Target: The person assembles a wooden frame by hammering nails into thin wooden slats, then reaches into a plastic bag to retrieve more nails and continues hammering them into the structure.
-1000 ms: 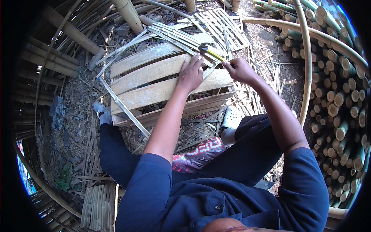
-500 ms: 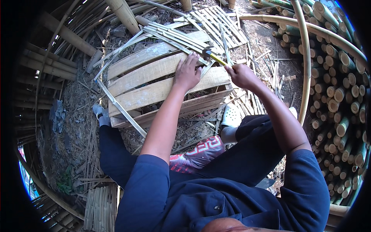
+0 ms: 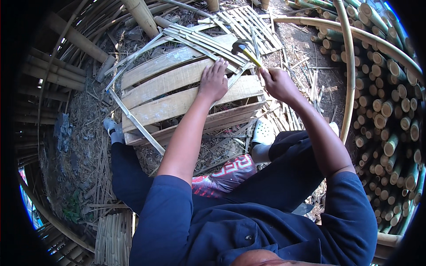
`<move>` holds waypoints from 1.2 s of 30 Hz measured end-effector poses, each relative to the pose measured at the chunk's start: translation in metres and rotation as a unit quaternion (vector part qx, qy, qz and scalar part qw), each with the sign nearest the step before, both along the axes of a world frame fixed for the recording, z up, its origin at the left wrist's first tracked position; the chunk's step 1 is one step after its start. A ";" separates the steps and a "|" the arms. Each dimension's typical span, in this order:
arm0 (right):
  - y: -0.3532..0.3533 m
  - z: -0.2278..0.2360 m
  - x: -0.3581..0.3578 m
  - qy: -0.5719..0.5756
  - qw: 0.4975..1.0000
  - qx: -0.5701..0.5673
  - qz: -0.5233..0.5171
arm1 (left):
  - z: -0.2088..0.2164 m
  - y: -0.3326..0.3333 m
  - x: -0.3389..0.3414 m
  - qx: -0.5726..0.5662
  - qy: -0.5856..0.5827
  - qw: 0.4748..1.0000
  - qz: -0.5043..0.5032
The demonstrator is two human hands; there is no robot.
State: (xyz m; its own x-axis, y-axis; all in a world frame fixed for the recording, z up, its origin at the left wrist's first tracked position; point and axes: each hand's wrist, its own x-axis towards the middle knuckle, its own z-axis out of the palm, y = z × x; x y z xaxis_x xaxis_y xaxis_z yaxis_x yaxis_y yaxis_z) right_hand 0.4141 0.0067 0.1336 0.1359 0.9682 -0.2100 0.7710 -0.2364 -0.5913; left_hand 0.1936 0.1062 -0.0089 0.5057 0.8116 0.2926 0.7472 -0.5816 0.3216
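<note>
A slatted wooden crate [image 3: 164, 102] stands on the ground between my legs, with thin split-bamboo strips [image 3: 195, 43] lying crossed over its far side. My left hand [image 3: 214, 82] lies on the crate's top, fingers stretched over the slats and touching the near ends of the strips; its thumb is mostly hidden. My right hand [image 3: 278, 83] is closed round the yellow handle of a claw hammer [image 3: 251, 56]. The dark hammer head is raised above the strips, just beyond and to the right of my left hand.
A slatted bamboo panel [image 3: 253, 29] lies beyond the crate. Cut bamboo poles [image 3: 386, 106] are stacked at the right, behind a curved pole [image 3: 349, 66]. Scraps cover the ground, and a bundle of bamboo strips [image 3: 113, 239] lies at the lower left.
The hammer head has risen off the strips, tilting up and away. My right hand has shifted slightly, and the left hand's fingers have drawn a little closer together at nearly the same spot.
</note>
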 end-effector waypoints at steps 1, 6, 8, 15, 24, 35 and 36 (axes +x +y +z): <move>-0.003 0.009 -0.001 -0.013 1.000 0.029 0.000 | 0.002 -0.001 0.000 -0.007 -0.004 1.000 -0.001; -0.002 -0.014 -0.001 -0.079 0.994 -0.063 0.044 | 0.004 0.001 0.000 -0.037 -0.018 0.999 -0.015; 0.003 -0.020 -0.002 -0.069 0.994 -0.069 0.047 | 0.002 0.001 -0.002 -0.035 -0.007 0.999 0.001; -0.005 -0.021 0.000 -0.026 1.000 -0.009 0.009 | 0.007 -0.002 0.000 -0.022 -0.038 0.999 -0.003; -0.007 -0.009 -0.004 -0.027 0.996 -0.079 0.014 | 0.009 0.000 0.000 -0.044 -0.010 0.999 0.008; 0.002 -0.001 0.000 0.011 0.997 -0.070 -0.041 | 0.007 0.003 -0.008 -0.055 -0.080 0.995 -0.018; 0.001 -0.001 0.001 0.011 0.997 -0.069 -0.041 | 0.008 0.003 -0.007 -0.044 -0.064 0.997 -0.026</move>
State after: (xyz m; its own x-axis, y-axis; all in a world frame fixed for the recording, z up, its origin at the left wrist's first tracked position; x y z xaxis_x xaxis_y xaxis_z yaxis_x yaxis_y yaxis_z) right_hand 0.4152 0.0082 0.1326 0.2078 0.9153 -0.3451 0.7326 -0.3794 -0.5652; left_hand 0.1870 0.1089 -0.0012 0.5117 0.8099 0.2866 0.6662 -0.5847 0.4630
